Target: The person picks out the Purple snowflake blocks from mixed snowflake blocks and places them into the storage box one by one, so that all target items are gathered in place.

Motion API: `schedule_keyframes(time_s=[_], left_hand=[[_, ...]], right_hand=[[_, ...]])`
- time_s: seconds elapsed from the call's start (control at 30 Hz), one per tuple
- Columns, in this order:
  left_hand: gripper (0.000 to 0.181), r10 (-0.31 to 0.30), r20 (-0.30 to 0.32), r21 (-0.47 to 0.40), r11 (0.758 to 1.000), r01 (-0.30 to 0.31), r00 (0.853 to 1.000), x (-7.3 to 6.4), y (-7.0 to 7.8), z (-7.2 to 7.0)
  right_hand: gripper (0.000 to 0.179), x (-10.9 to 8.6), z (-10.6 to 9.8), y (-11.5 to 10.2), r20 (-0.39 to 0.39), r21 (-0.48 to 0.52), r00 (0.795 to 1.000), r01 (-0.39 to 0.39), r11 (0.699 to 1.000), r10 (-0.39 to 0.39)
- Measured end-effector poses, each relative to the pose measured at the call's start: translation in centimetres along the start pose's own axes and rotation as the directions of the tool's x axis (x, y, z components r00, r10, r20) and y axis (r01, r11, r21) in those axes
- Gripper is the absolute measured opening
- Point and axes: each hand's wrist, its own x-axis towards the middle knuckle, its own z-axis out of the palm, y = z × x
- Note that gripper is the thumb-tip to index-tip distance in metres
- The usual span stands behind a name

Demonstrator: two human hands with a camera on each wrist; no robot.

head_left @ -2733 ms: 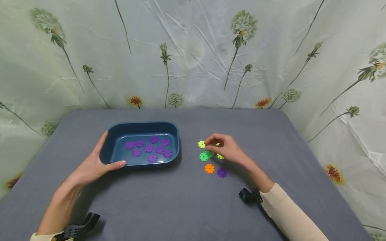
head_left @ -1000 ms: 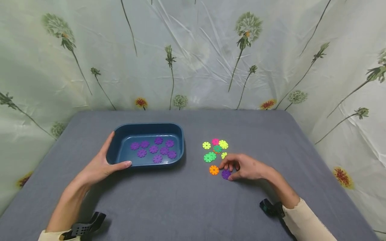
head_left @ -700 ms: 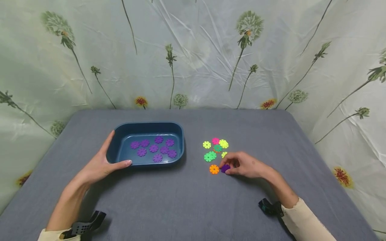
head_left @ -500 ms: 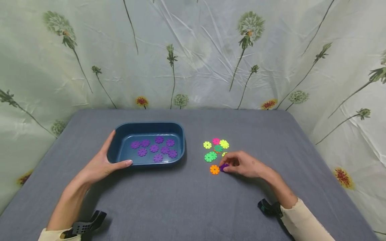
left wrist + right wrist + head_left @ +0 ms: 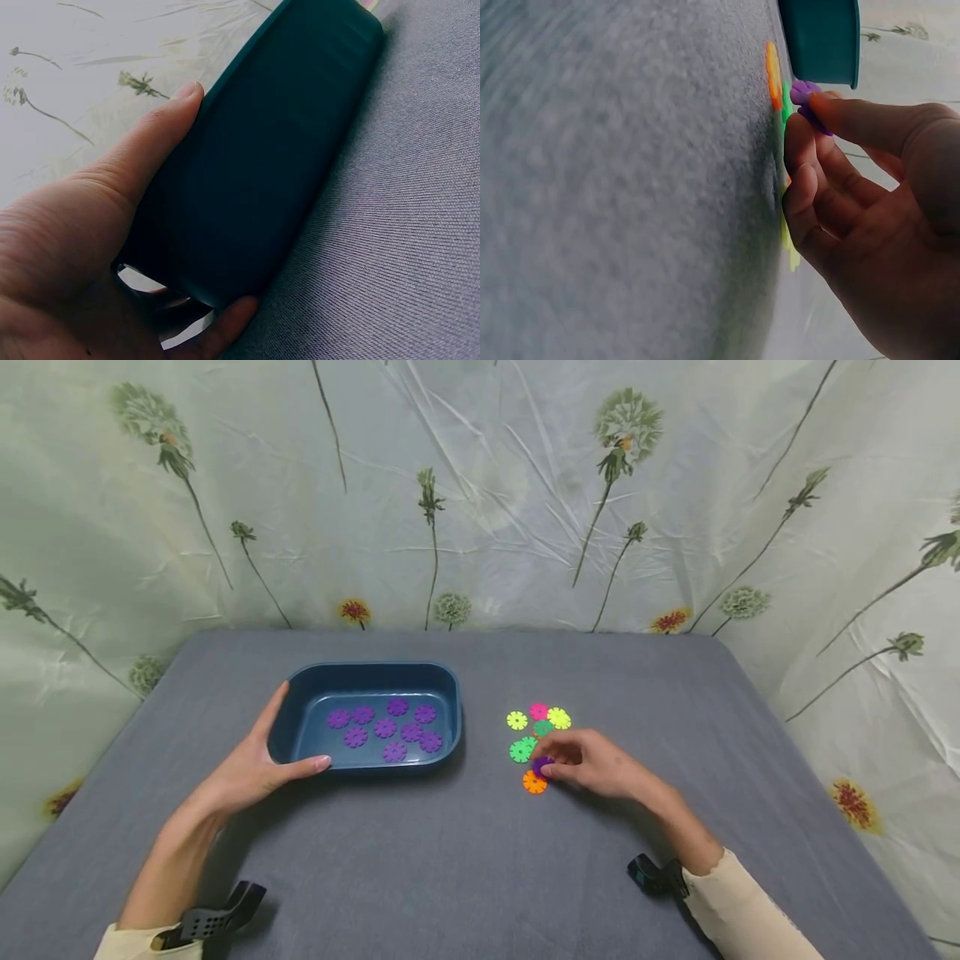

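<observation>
My left hand [image 5: 243,772] grips the left end of a blue rectangular tray [image 5: 378,667], thumb over its near rim; the left wrist view shows the tray's outer wall [image 5: 255,157] between thumb and fingers. Inside the tray lie several purple notched discs [image 5: 385,727]. My right hand [image 5: 600,764] pinches one purple notched disc [image 5: 542,767] between thumb and fingers, just above the table. Right behind and below it are an orange disc [image 5: 535,782] and overlapping green discs [image 5: 522,750]. In the right wrist view the held purple disc [image 5: 804,91] is clear of the cloth.
Beyond the right hand lie yellow discs [image 5: 558,718], a pink disc [image 5: 538,712] and another green disc [image 5: 543,727]. A grey cloth [image 5: 420,860] covers the table. Behind it hangs a dandelion-print curtain [image 5: 495,527].
My right hand moved from the discs at the back to the purple disc, pinched it, lifted it and carried it left toward the tray. The left hand keeps its grip on the tray.
</observation>
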Motion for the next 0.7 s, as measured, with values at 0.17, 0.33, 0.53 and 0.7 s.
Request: schedule_keyframes(time_s=[0.17,0.33,0.53,0.7], left_hand=[[0.132,0.0,0.0,0.005,1.0,0.0,1.0,0.0,0.1,-0.1],[0.131,0.008,0.004,0.014,1.0,-0.008,1.0,0.0,0.1,-0.2],[0.131,0.001,0.002,0.015,1.0,-0.001,1.0,0.1,0.1,-0.1],[0.131,0.01,-0.001,0.012,1.0,-0.01,1.0,0.1,-0.1,0.0]], right_hand=[[0.016,0.4,0.2,-0.3,-0.033,0.005,0.999,-0.017,1.0,0.018],[0.017,0.7,0.6,-0.6,-0.061,0.028,0.997,-0.046,0.999,0.048],[0.018,1.5,1.1,-0.9,-0.1,0.1,0.993,-0.055,0.993,0.065],[0.021,2.3,1.6,-1.0,-0.112,0.223,0.991,-0.046,0.974,0.072]])
